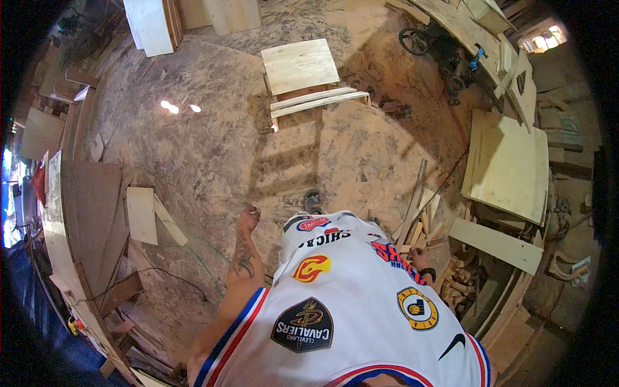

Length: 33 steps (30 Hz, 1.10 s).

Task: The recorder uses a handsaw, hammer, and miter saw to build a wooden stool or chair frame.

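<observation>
My left hand (pixel 249 218) hangs beside my body over the floor, its fingers loosely curled in, and I see nothing in it. A tattoo marks that forearm. On the other side, my right hand (pixel 420 258) is partly covered by my white jersey (pixel 361 290). Its fingers look curled too, with no object showing in them, and a dark band (pixel 427 273) circles the wrist. Both hands are apart from the furniture. Nearest to the right hand are loose wood strips (pixel 412 209) and a heap of offcuts (pixel 459 284). One dark shoe (pixel 313 201) shows below me.
Ahead stands a low wooden frame (pixel 316 100) with a pale panel (pixel 300 66). Plywood sheets (pixel 506 164) lie at the right, below a long workbench (pixel 451 22) and a black handwheel (pixel 413 41). At the left are boards (pixel 142 215), a cable (pixel 158 269) and a brown bench panel (pixel 93 219).
</observation>
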Each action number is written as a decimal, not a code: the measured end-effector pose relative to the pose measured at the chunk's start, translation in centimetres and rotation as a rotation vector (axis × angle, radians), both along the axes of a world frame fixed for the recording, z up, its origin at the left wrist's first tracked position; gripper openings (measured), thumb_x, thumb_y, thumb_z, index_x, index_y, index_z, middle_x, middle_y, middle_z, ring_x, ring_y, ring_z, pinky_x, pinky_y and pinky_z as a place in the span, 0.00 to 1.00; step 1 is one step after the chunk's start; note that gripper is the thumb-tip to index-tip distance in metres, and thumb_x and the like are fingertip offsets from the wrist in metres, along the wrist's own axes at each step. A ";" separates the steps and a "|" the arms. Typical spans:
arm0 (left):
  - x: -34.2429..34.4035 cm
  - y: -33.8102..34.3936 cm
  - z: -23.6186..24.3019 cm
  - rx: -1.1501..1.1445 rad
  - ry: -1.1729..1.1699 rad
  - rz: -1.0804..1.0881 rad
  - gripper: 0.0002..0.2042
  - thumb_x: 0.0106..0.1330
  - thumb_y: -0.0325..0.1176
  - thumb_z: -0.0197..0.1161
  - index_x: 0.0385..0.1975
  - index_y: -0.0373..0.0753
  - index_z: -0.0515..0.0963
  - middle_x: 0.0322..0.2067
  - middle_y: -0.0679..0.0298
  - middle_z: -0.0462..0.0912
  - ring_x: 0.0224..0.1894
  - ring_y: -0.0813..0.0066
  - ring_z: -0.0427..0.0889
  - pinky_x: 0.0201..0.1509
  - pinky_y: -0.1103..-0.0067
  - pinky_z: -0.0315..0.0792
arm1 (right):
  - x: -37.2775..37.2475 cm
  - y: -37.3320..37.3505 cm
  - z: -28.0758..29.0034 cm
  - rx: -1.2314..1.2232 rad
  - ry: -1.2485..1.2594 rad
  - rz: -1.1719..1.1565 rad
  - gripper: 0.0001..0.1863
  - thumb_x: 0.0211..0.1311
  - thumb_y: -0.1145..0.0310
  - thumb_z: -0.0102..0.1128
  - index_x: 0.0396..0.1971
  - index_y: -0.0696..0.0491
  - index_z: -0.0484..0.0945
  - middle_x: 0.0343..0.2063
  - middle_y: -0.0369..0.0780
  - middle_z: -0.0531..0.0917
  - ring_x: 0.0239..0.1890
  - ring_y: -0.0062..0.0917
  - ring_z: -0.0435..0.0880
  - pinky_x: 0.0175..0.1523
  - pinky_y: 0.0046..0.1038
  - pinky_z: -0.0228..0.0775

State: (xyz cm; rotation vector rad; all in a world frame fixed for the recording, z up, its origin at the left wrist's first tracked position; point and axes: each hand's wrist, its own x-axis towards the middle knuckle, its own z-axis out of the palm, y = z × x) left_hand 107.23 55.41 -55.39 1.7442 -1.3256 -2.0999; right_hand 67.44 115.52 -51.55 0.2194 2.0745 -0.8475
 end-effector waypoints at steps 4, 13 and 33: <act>-3.2 1.3 3.9 -0.185 -0.287 -0.214 0.21 0.65 0.34 0.61 0.53 0.29 0.71 0.39 0.52 0.81 0.31 0.68 0.80 0.34 0.72 0.74 | 0.7 1.1 -1.6 0.009 0.021 -0.002 0.17 0.69 0.56 0.53 0.41 0.56 0.77 0.32 0.36 0.83 0.31 0.23 0.82 0.28 0.27 0.71; -0.9 0.8 1.4 -0.261 -0.310 -0.205 0.18 0.65 0.38 0.63 0.51 0.36 0.74 0.28 0.60 0.84 0.23 0.74 0.81 0.18 0.76 0.67 | 1.1 -0.5 0.1 0.011 -0.044 -0.024 0.18 0.69 0.55 0.52 0.43 0.56 0.77 0.34 0.38 0.84 0.32 0.24 0.83 0.28 0.29 0.72; -2.0 1.3 3.3 -0.166 -0.232 -0.111 0.19 0.63 0.34 0.65 0.51 0.31 0.73 0.31 0.59 0.83 0.29 0.71 0.80 0.33 0.76 0.75 | 2.0 -1.3 1.0 -0.005 -0.020 -0.066 0.20 0.69 0.53 0.53 0.43 0.58 0.77 0.36 0.40 0.84 0.34 0.25 0.84 0.31 0.29 0.74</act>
